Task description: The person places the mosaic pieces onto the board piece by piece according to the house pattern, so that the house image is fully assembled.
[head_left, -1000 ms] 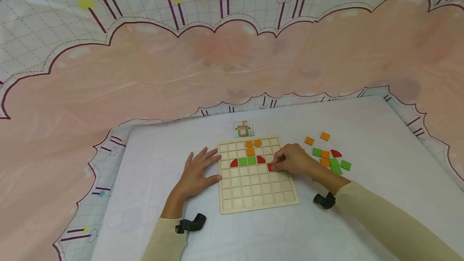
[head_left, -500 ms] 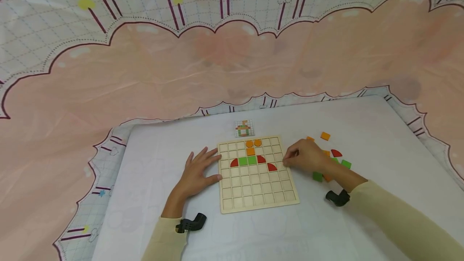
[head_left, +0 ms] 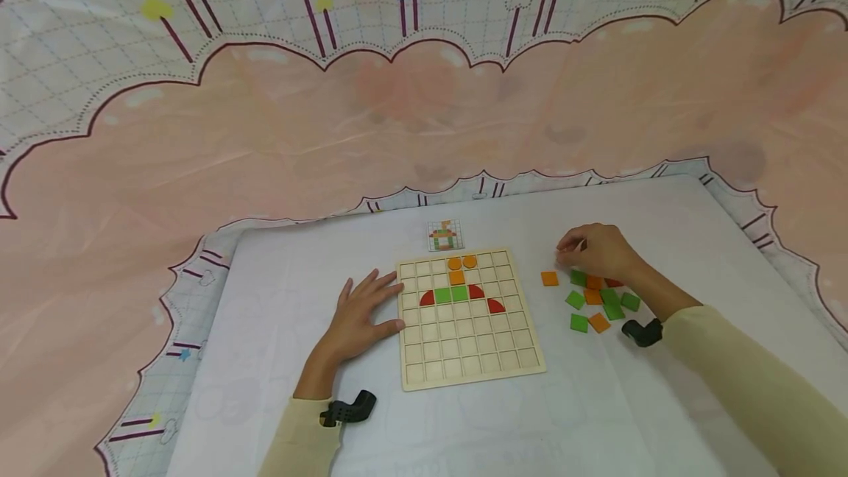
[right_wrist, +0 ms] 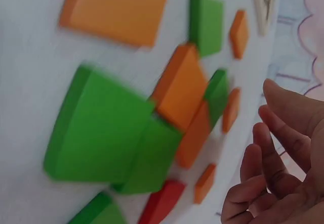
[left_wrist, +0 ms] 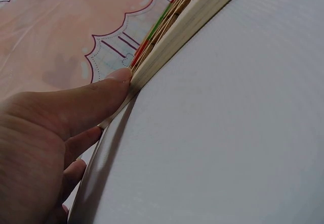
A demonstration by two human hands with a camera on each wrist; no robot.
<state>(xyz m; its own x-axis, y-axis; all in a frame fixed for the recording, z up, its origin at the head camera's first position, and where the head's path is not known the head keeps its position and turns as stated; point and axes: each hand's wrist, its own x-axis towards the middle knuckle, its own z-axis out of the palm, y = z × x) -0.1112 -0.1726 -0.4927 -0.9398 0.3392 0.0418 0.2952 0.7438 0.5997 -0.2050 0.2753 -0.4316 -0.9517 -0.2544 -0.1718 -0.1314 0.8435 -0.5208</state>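
In the head view, a wooden grid board (head_left: 464, 348) lies on the white table. It holds two orange discs (head_left: 454, 263), an orange square (head_left: 457, 277), two green squares (head_left: 442, 296) and three red quarter-circles (head_left: 496, 305). My left hand (head_left: 358, 319) rests at the board's left edge, fingers spread; the left wrist view has the thumb (left_wrist: 104, 92) touching that edge. Over the far side of the loose tiles is my right hand (head_left: 599, 252). Its fingers are loosely bent, and nothing shows between thumb and fingers in the right wrist view. It partly covers a red tile (head_left: 615, 283).
Several loose green tiles (head_left: 579, 323) and orange tiles (head_left: 550, 279) lie right of the board, some overlapping. A small pattern card (head_left: 444, 235) lies beyond the board. Patterned cloth (head_left: 424, 116) hangs behind the table. Black wrist cameras (head_left: 351, 408) sit on both wrists.
My right hand has let go of the red quarter-circle, which now lies on the board, and moved right and away over the loose tiles. The left hand stays put.
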